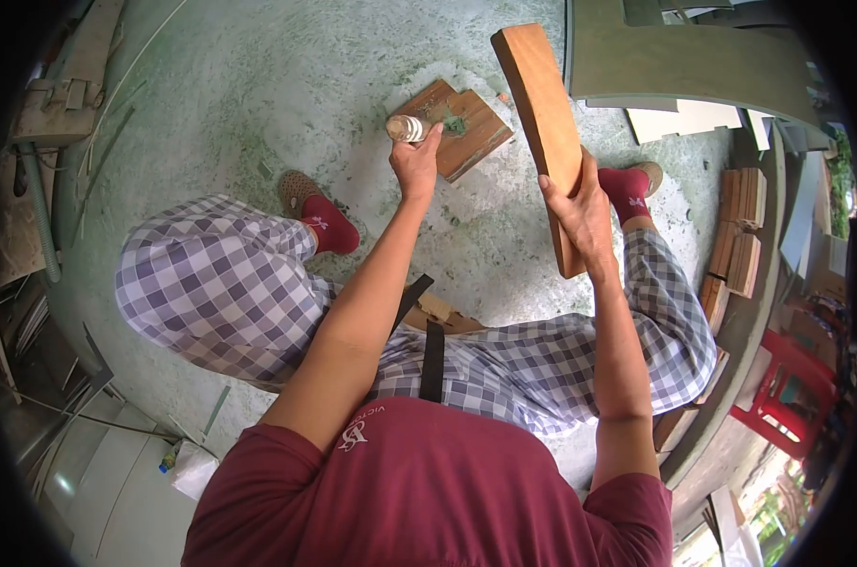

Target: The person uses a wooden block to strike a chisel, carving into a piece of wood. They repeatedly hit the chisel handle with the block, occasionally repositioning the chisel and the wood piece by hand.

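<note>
Holding the plank: the right hand (586, 213) grasps a thick wooden plank (545, 118) near its nearer end, thumb across the face and fingers along the right edge. The plank is right of the middle, slanting away to the far side, apparently raised off the floor.
Left hand and banded piece: the left hand (415, 172) is closed around a pale-banded, rounded piece (406, 128) by the left edge of the floor boards (485, 142); whether it touches them I cannot tell.
Step in hand: handling the plank one-handed with the banded piece ready in the other, as I judge it.
What a move calls for: a firm right-hand grip, since the long far end could swing or tip, and a level, steady plank.
On the boards: a greenish patch (454, 124), its makeup unclear.
In the way: the right foot (627, 192) close beside the plank on the right, and the large panel (679, 76) at far right near its far end; the left foot (332, 227) is nearer, on the left.
Around: stacked wood blocks (745, 260) at right, a red chair (792, 392) at near right, a hose (41, 213) at left.
</note>
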Demonstrator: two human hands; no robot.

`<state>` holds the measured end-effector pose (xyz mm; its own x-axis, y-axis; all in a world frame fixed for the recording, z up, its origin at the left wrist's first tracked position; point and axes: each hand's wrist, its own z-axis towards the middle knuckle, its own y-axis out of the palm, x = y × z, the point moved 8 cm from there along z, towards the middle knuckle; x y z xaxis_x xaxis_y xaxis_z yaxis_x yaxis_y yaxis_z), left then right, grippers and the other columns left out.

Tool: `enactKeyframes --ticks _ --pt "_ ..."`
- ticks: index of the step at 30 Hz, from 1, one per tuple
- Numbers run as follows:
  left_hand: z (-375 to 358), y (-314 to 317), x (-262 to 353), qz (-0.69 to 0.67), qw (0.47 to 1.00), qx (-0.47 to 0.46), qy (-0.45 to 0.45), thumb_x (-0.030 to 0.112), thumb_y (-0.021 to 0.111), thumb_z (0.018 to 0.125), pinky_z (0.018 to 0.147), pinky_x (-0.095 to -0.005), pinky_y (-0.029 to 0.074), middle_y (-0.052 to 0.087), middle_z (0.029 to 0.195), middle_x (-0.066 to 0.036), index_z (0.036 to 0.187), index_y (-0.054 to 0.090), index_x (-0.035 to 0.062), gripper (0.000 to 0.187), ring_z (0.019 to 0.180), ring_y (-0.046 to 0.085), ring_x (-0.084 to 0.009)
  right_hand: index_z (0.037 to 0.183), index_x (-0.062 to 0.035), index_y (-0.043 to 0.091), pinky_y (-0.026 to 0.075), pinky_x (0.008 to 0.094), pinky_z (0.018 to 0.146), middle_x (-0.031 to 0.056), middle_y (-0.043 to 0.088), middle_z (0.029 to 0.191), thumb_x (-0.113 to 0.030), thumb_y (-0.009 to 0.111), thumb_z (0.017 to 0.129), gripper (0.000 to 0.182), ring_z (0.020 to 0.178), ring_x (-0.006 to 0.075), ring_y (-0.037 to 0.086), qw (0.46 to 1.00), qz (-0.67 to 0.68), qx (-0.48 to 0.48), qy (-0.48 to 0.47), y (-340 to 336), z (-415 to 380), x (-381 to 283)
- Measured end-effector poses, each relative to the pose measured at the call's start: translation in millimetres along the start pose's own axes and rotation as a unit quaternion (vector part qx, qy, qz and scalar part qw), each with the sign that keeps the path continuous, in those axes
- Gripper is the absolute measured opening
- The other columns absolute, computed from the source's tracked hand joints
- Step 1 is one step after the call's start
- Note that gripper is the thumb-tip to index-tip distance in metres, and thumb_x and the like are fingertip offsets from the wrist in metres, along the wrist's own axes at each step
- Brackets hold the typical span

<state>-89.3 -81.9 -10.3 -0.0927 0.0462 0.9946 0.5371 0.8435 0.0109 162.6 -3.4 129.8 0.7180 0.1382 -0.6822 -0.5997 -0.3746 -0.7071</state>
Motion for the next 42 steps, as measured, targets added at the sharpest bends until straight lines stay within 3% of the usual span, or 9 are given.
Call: enactKeyframes --ticks 22,30,32,34,35,38,39,40,42 --pt "-10 10 2 0.065 0.998 -0.009 0.025 0.019 0.079 0.073 0.071 -0.0342 0.048 0.067 0.083 -0.008 0.085 0.064 0.0021 0.026 0.073 0.061 -0.0211 0.134 -0.0067 0.037 0.051 0.0436 0.081 0.0263 0.064 0.096 -0.047 0.068 0.075 0.078 0.089 0.037 0.066 1.0 0.009 -0.018 -0.005 7 -4 -6" --pt "-20 28 34 0.192 0.959 0.0 0.208 0.018 0.08 0.068 0.076 -0.0418 0.047 0.057 0.088 -0.014 0.09 0.057 0.0031 0.036 0.085 0.056 -0.035 0.135 -0.0011 0.033 0.046 0.0392 0.092 0.0244 0.059 0.114 -0.046 0.075 0.067 0.092 0.107 0.0339 0.06 0.974 0.123 0.033 -0.19 -11 -35 -75" --pt "-16 28 29 0.19 0.968 -0.014 0.166 0.015 0.076 0.071 0.076 -0.0435 0.046 0.057 0.09 -0.015 0.089 0.057 0.0023 0.03 0.089 0.055 -0.0356 0.135 -0.0023 0.033 0.047 0.0395 0.091 0.022 0.059 0.114 -0.043 0.075 0.068 0.088 0.107 0.033 0.059 0.965 0.163 0.01 -0.203 8 -40 -72" --pt "-16 30 17 0.181 0.967 -0.055 0.173 0.014 0.069 0.075 0.078 -0.044 0.047 0.057 0.092 -0.016 0.09 0.057 0.0011 0.023 0.094 0.054 -0.0366 0.135 -0.0062 0.035 0.049 0.0409 0.089 0.0215 0.06 0.112 -0.038 0.073 0.071 0.08 0.103 0.0343 0.061 0.989 -0.056 -0.072 -0.12 42 -28 -52" --pt "-17 35 13 0.174 0.966 -0.076 0.177 0.014 0.066 0.077 0.079 -0.0443 0.047 0.057 0.093 -0.016 0.09 0.057 0.0006 0.021 0.096 0.053 -0.037 0.134 -0.0088 0.036 0.05 0.0428 0.085 0.0212 0.06 0.111 -0.035 0.072 0.072 0.076 0.099 0.0354 0.062 0.988 -0.04 -0.104 -0.102 56 -24 -45" --pt "-15 34 24 0.28 0.925 -0.042 0.255 0.018 0.067 0.077 0.079 -0.0439 0.048 0.056 0.094 -0.016 0.091 0.056 0.0017 0.024 0.095 0.054 -0.0376 0.134 -0.0082 0.036 0.05 0.0428 0.085 0.0212 0.061 0.11 -0.035 0.073 0.071 0.078 0.097 0.0355 0.063 0.99 -0.037 -0.083 -0.109 48 -26 -55" --pt "-12 34 9 0.238 0.955 -0.073 0.163 0.021 0.069 0.076 0.079 -0.0443 0.048 0.056 0.095 -0.016 0.093 0.055 0.0034 0.028 0.093 0.056 -0.0368 0.134 -0.0082 0.036 0.05 0.0432 0.085 0.0213 0.061 0.111 -0.035 0.074 0.071 0.079 0.099 0.0358 0.062 0.992 -0.03 -0.063 -0.105 41 -30 -58" --pt "-12 33 15 0.261 0.945 -0.031 0.193 0.023 0.071 0.073 0.077 -0.0442 0.048 0.056 0.093 -0.015 0.094 0.054 0.0046 0.033 0.089 0.057 -0.0355 0.134 -0.0082 0.036 0.05 0.0432 0.085 0.0213 0.061 0.111 -0.035 0.074 0.071 0.079 0.099 0.0358 0.062 0.992 -0.031 -0.066 -0.105 35 -31 -66" --pt "-17 35 24 0.265 0.937 -0.006 0.228 0.02 0.069 0.075 0.077 -0.0441 0.046 0.056 0.09 -0.014 0.092 0.055 0.0046 0.027 0.087 0.056 -0.0344 0.134 -0.0081 0.035 0.05 0.0436 0.085 0.0215 0.06 0.112 -0.035 0.074 0.07 0.08 0.1 0.0362 0.062 0.981 0.047 -0.014 -0.19 15 -42 -89"
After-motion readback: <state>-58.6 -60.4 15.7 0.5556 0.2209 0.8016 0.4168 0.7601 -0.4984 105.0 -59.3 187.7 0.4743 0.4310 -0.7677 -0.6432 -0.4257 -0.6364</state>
